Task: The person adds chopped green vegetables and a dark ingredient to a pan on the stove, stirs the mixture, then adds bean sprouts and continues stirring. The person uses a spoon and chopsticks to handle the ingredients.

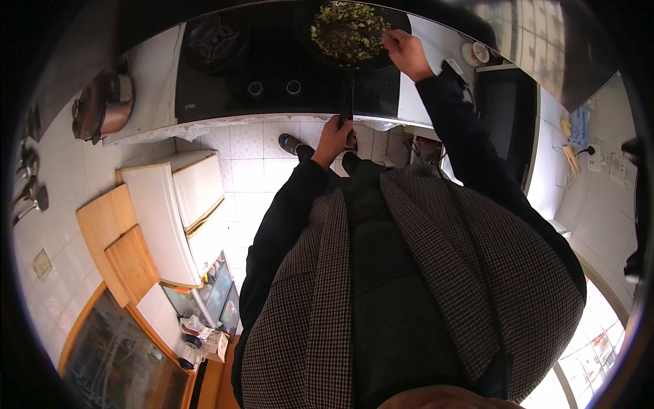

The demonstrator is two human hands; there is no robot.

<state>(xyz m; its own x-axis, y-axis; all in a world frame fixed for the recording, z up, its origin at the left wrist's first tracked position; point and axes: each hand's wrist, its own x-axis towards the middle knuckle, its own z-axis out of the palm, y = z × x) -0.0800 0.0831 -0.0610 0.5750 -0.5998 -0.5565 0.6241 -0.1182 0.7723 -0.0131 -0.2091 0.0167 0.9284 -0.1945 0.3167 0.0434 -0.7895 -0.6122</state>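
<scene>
A dark frying pan (355,65) stands at the back right of the black glass gas hob (219,97). Chopped green leaves with yellowish and brown bits (350,31) fill it. Its long black handle (348,94) points towards me, and my left hand (334,137) is wrapped around the end of it. At the pan's right rim is my right hand (410,55), its fingers drawn together over the edge of the food. Whether a thin utensil lies between those fingers is too dark to make out.
Left of the pan is a second burner (213,41), with two control knobs (274,88) in front. A rice cooker (104,106) sits on the left counter. White cups (475,52) stand at right. A range hood (557,46) overhangs. Wooden boards (120,240) lean beside a white fridge (168,214).
</scene>
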